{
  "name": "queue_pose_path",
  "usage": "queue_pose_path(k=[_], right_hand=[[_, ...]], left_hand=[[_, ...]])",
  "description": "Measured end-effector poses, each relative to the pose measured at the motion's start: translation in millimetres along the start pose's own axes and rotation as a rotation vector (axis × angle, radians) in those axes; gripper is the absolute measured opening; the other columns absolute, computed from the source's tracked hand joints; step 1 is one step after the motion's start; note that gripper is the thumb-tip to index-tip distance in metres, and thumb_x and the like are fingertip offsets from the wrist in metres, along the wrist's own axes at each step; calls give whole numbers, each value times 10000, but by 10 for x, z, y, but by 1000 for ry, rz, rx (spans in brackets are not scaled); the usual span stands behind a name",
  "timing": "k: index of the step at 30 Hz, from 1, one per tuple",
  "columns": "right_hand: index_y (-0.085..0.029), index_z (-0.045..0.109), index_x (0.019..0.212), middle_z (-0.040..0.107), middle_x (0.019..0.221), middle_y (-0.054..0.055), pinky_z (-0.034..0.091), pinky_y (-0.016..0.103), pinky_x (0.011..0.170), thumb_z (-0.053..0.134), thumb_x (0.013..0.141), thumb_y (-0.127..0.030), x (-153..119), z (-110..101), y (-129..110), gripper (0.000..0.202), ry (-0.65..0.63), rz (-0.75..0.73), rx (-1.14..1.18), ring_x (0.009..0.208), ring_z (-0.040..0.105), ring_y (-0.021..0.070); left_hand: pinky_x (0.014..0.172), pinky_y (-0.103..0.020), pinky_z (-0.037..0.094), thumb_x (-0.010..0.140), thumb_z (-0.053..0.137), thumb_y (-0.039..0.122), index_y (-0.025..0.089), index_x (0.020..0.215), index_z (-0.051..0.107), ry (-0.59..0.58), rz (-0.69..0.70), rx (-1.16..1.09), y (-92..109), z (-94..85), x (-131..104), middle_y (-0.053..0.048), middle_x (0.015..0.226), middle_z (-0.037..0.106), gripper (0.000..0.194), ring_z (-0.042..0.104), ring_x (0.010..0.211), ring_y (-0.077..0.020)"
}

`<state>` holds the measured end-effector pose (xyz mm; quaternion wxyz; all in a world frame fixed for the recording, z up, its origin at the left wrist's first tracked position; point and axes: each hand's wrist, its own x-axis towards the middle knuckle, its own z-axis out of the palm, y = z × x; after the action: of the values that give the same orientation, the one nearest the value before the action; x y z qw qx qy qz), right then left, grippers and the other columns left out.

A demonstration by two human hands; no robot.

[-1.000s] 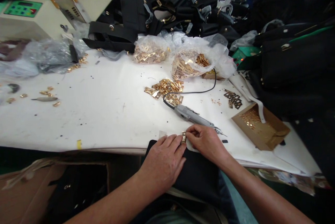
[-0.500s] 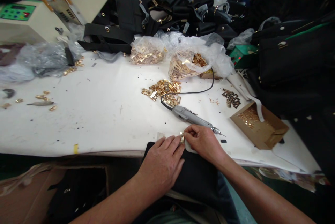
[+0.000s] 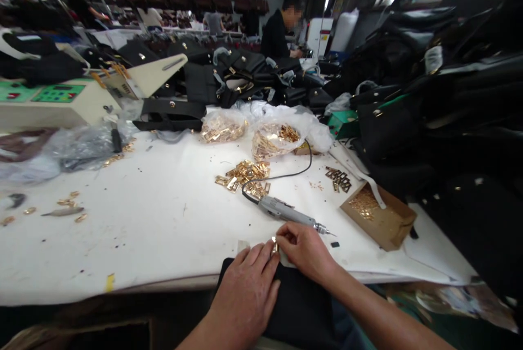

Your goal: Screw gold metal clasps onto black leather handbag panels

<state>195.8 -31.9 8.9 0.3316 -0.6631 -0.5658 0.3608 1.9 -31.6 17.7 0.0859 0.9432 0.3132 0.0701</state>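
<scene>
A black leather bag piece (image 3: 300,306) lies at the table's front edge, with a small gold metal fitting (image 3: 275,245) at its far end. My left hand (image 3: 247,290) rests flat on the black leather, fingers stretched forward and the fingertips beside the fitting. Thumb and forefinger of my right hand (image 3: 304,249) are pinched together against the fitting's right side; whatever is between them is hidden. Just beyond my right hand lies a grey electric screwdriver (image 3: 288,212), its bit pointing right and its black cord running back.
Gold fittings (image 3: 247,175) are heaped behind the screwdriver, with filled plastic bags (image 3: 272,140) farther back. A cardboard box (image 3: 382,219) of small gold parts stands to the right, near dark metal frames (image 3: 338,178). Black bags crowd the back and right. A co-worker (image 3: 280,28) is beyond them.
The head view has tilted up, so the room beyond and a co-worker now show. My hands keep nearly the same pose at the gold fitting.
</scene>
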Motion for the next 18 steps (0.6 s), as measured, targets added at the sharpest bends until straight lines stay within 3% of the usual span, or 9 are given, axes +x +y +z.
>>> queue_pose_path(k=[2, 5, 7, 10, 14, 18], right_hand=[[-217, 721, 852, 710, 757, 14, 478, 282, 638, 600, 885, -204, -2, -82, -62, 126, 80, -102, -119, 679, 652, 179], [-226, 718, 1024, 714, 975, 62, 485, 357, 822, 655, 881, -251, 79, -231, -116, 158, 192, -196, -472, 922, 655, 249], [-226, 702, 1099, 693, 1073, 87, 465, 400, 884, 709, 853, -298, 171, -304, -107, 257, 160, -181, -665, 1017, 627, 292], [-223, 693, 1116, 676, 1086, 92, 463, 387, 871, 697, 867, -309, 287, -377, -54, 264, 66, -130, -733, 984, 630, 277], [-218, 684, 1077, 672, 1024, 62, 470, 329, 835, 609, 922, -326, 352, -573, -35, 203, 62, -167, -398, 925, 631, 225], [-204, 632, 1023, 684, 842, 24, 488, 290, 645, 479, 966, -505, 501, -882, -81, 343, 259, -86, 245, 710, 612, 186]], left_hand=[[1057, -441, 464, 971, 537, 333, 226, 1365, 575, 31, 10, 4, -14, 16, 3, -73, 1455, 580, 411, 565, 1268, -271], [1023, -446, 486, 920, 571, 253, 217, 1340, 594, 53, 35, 31, -31, 36, 8, -77, 1451, 585, 422, 586, 1239, -282], [1003, -454, 498, 889, 581, 219, 207, 1342, 595, 57, 60, 60, -45, 49, 10, -86, 1456, 583, 453, 599, 1222, -291], [983, -454, 513, 873, 581, 217, 215, 1345, 598, 50, 84, 79, -70, 58, 13, -80, 1459, 582, 473, 616, 1204, -290], [975, -464, 526, 874, 561, 200, 213, 1350, 600, 7, 70, 62, -79, 22, 27, -78, 1465, 577, 479, 619, 1206, -293], [1025, -508, 504, 893, 563, 214, 226, 1357, 596, -63, 32, 3, -49, -59, 57, -79, 1489, 553, 465, 599, 1240, -305]])
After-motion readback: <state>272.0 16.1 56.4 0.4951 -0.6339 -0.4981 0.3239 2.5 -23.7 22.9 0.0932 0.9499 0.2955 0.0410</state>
